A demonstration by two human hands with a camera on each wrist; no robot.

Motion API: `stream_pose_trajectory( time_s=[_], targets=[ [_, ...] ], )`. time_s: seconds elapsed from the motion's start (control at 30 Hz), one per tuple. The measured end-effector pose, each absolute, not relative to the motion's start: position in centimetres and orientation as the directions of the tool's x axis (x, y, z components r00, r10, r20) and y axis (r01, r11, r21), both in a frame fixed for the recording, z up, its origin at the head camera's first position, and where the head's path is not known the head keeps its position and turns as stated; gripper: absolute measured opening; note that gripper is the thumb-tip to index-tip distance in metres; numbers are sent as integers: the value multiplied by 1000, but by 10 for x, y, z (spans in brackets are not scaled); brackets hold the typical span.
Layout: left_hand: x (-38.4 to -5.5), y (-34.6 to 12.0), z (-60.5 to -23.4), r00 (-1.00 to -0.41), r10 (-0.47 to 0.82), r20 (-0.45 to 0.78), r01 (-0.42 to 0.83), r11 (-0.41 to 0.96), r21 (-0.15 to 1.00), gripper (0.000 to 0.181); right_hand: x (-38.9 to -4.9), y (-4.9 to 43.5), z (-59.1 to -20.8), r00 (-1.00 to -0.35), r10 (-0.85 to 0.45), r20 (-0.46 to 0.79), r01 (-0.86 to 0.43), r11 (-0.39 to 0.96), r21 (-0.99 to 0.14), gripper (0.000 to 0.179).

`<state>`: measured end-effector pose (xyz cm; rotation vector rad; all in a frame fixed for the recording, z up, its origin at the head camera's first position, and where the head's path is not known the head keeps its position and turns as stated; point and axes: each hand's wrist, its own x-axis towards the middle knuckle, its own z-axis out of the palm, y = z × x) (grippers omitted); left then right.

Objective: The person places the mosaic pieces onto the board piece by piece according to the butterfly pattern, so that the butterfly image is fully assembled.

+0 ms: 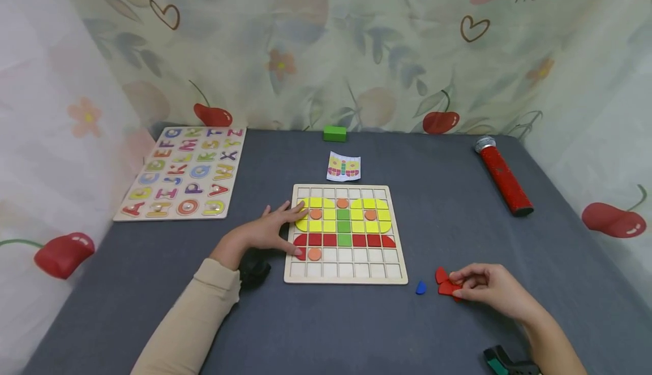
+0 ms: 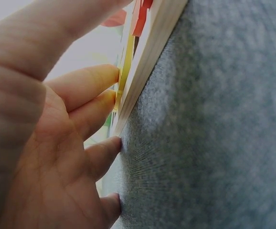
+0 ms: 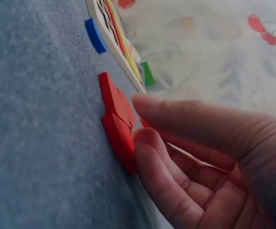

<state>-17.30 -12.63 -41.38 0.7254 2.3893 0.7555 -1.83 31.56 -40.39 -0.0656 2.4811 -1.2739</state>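
Note:
A square wooden grid board [image 1: 374, 271] lies mid-table with yellow, red, green and orange pieces set in its cells. My left hand [image 1: 265, 231] rests on its left edge, fingers spread and fairly straight. The thumb is by a red piece in the lower left; two fingertips [image 2: 110, 75] touch the yellow pieces. Right of the board, my right hand [image 1: 491, 287] is at a small pile of red pieces [image 3: 121, 138], thumb and forefinger curled and pinching at a red piece, partly hidden by the fingers. A blue piece [image 1: 421, 288] lies between pile and board.
Behind the board are a pattern card [image 1: 343, 167] and a green block [image 1: 334, 133]. An alphabet board [image 1: 173, 174] lies at the left, a red microphone [image 1: 504, 177] at the right. A black object [image 1: 253, 270] is beside the left wrist. Printed cloth hangs around the table.

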Motion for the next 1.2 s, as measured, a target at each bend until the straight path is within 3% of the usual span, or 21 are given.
stream_pose_trajectory(
  time_s=[0.3,0.43,0.63,0.87,1.2],
  targets=[
    [-174,-128,-414,-721,616,-316,321,702,636,96,-9,322,-411,-947,-91,-307,181,640,-747,41],
    [-174,-128,-415,-721,617,-315,324,702,634,96,-9,320,-414,-961,-84,-265,146,660,-737,40],
    [-173,-128,-414,-722,616,-314,327,704,631,96,-13,319,-416,-962,-163,-221,60,662,-747,34],
    [-171,-128,-412,-713,632,-305,337,690,641,96,-18,324,-411,-921,-264,-287,87,580,-810,33],
    [-172,-129,-413,-716,628,-306,333,692,641,95,-47,302,-396,-864,-435,-252,-2,504,-864,24]
  ],
)
